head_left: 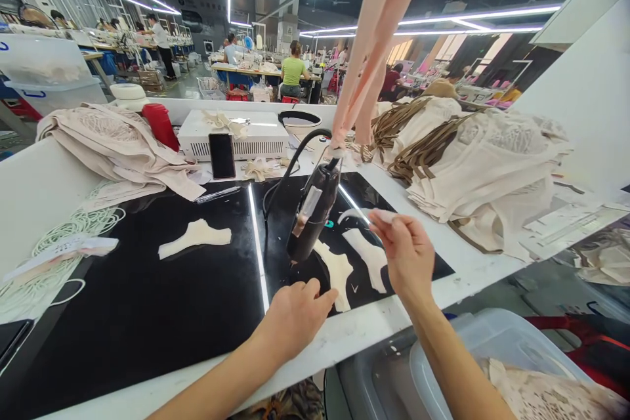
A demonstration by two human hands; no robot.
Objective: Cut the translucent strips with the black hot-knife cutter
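My left hand point(298, 315) rests low over the black mat point(147, 315), its index finger reaching the lower part of a cream fabric piece point(338, 269). Its other fingers are curled, and anything beneath them is hidden. Raised to the right, my right hand point(406, 252) pinches a thin pale strip point(355, 213) between thumb and fingers. Under that strip lies a white fabric piece point(369, 256). A black handheld tool point(312, 210) hangs above the mat between the hands, pink fabric bands point(369, 52) over it. Another cream piece point(195, 237) lies at the mat's left.
Beige garments pile up at the left point(113, 144) and right point(487, 157). Behind the mat are a white box point(233, 138), a phone point(222, 156) and a red object point(161, 126). Pale cord point(73, 226) lies left. Plastic bins point(492, 335) stand below the table's right edge.
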